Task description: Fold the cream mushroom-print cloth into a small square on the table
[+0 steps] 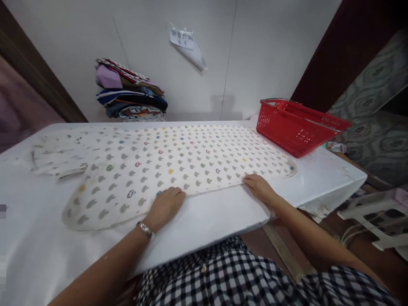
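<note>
A white baby blanket (191,163) printed with grey and coloured mushrooms lies spread on the table, its corners rounded. Along its near edge, my left hand (167,206) has its fingers together and curled over the border, the thumb hidden. Further right, my right hand (259,187) pinches the same edge with its fingers close together. Between the two hands the border runs nearly straight. At the left end, a bunched white cloth with a grey pattern (60,151) lies against the blanket, partly folded.
A red plastic basket (287,127) stands at the table's back right. Against the wall rises a stack of folded fabrics (132,95). The white-covered table (216,221) ends just before my body. A white plastic stool (379,216) is at the right, below table height.
</note>
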`<state>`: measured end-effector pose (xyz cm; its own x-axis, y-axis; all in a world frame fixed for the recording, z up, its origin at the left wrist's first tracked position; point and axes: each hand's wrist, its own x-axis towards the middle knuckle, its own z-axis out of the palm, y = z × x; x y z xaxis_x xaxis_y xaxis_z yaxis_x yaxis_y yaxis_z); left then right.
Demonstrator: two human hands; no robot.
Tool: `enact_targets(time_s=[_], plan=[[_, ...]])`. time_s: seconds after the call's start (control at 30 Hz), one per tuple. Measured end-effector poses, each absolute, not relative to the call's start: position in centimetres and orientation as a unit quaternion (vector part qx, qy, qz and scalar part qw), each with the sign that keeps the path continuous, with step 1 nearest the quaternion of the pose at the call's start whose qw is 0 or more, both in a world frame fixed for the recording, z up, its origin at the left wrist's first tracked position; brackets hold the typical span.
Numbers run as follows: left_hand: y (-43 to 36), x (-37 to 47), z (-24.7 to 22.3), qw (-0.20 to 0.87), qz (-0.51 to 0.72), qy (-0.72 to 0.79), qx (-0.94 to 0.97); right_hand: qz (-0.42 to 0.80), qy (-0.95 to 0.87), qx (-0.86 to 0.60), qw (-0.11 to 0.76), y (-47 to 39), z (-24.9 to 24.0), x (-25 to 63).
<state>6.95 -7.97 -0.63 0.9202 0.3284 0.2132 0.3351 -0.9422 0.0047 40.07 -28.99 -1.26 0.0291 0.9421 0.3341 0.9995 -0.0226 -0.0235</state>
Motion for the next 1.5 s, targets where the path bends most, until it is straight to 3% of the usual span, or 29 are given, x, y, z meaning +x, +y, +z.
enact_targets(time_s=[0.27,0.43,0.9,1.13,1.5], plan=[[-8.0,7.3,0.1,-0.012,-0.109,-0.16,-0.981,-0.123,-0.681,-0.714,0.11,-28.1,-1.9,40.2],[-7.9,8.0,0.3,0.025,-0.112,-0.144,-0.983,-0.111,-0.678,-0.717,0.116,-28.0,-1.4,40.0],[-6.6,7.5,-1.6,0.014,-0.22,-0.092,-0.971,-0.099,-0.658,-0.725,0.18,-30.7,-1.4,42.7],[-6.2,7.8,-2.0,0.002,-0.222,-0.096,-0.97,-0.15,-0.502,-0.84,0.143,-37.1,-1.6,49.7],[-6.2,7.9,-1.8,-0.024,-0.206,-0.113,-0.972,-0.13,-0.523,-0.836,0.101,-37.7,-2.3,51.9]])
